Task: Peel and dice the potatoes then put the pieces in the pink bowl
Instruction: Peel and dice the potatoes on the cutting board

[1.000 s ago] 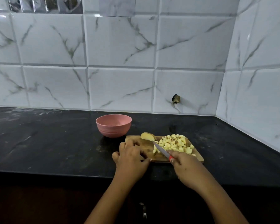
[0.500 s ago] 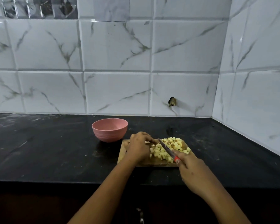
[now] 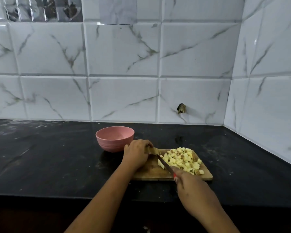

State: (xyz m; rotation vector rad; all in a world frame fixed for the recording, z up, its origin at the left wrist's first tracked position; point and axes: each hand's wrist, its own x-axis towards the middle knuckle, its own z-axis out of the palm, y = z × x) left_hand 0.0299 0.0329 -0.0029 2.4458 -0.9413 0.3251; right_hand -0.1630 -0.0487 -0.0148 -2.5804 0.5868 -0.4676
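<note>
Potato work sits low in the middle of the frame: my left hand is curled over a potato piece at the upper left part of the wooden cutting board, fingers bent down and closed on it so that only a pale sliver of it shows past my knuckles. My right hand comes in from the lower right of the frame, fingers wrapped tight round the red handle of the knife, of which only a small red bit shows at my forefinger. Its dark blade runs up and to the left across the board, and its tip reaches the potato piece just beside my left fingertips. Right of the blade lies a loose heap of diced potato, pale yellow cubes with a few brownish bits, covering the right half of the board and nearly reaching its far right edge; a cube or two lie just left of the blade. My pink bowl stands on the black counter up and to the left of the board, near my left hand but apart from it, and I see no pieces in the part of its inside that shows. White marbled wall tiles fill the upper frame
</note>
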